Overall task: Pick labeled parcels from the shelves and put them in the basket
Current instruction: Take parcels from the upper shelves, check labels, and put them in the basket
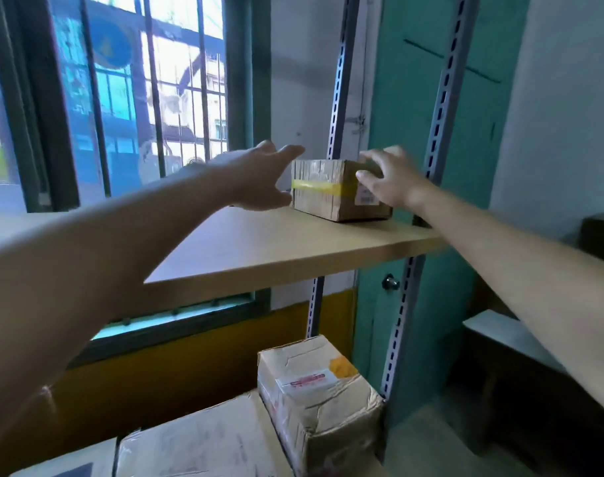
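reaching to a taped cardboard parcel (338, 189) lying flat, long axis slanting across the upper shelf (276, 249), left hand (259, 180) and right hand (388, 179) flank it, grips released, fingers spread.

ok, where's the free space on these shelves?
Upper shelf: bare from the taped box forward to the front edge and leftward. Left hand and right hand flank that box. Lower level is crowded: crumpled box beside flat carton.

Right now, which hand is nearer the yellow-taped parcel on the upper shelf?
Right. The right hand rests on the parcel's top right corner; the left hand is open beside its left face, apparently not touching.
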A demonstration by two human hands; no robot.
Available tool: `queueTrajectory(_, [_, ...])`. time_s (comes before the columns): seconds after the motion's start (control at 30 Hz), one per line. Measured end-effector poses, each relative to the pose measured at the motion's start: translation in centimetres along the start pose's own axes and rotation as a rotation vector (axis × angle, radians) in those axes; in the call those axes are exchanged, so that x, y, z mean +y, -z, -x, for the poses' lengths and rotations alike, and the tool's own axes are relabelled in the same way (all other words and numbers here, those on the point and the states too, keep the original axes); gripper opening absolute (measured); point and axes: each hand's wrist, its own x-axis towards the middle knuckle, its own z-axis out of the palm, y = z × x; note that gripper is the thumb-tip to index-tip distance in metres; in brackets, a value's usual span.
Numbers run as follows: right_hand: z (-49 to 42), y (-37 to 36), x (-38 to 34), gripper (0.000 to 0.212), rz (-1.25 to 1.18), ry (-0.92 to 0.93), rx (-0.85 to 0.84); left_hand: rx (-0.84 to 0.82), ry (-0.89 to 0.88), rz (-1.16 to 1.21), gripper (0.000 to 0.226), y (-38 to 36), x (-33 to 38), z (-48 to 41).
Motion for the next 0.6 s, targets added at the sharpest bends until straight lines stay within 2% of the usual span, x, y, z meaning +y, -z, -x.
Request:
queueTrajectory(0.13, [-3.8, -0.5, 2.1, 0.052, -0.057, -0.062, 0.059, -0.015, 0.021, -0.012, 0.079, -1.0, -0.1, -3.3])
queueTrajectory(0.27, [-6.9, -1.7, 4.2, 0.052, -0.077, -0.223, -0.043, -0.045, 0.004, 0.089, 0.076, -2.8, -0.6, -4.5])
queueTrajectory(0.37, [-8.0, -3.4, 4.9, 0.049, -0.284, -0.318, -0.031, -0.052, 0.052, 0.137, 0.069, -3.8, -1.3, -4.3])
queueTrajectory(0.43, [-8.3, -4.0, 5.0, 0.051, -0.445, -0.317, -0.049, -0.089, 0.126, 0.275, 0.062, -4.1, -1.4, -4.4])
queueTrajectory(0.5, [-8.3, -4.3, 4.8, 0.064, -0.62, -0.28, -0.095, -0.097, 0.231, 0.461, 0.057, -3.9, -1.5, -4.5])
queueTrajectory(0.6, [-7.1, -5.4, 3.2, 0.094, -0.875, -0.157, -0.169, -0.109, 0.447, 0.707, 0.061, -3.5, -1.7, -4.2])
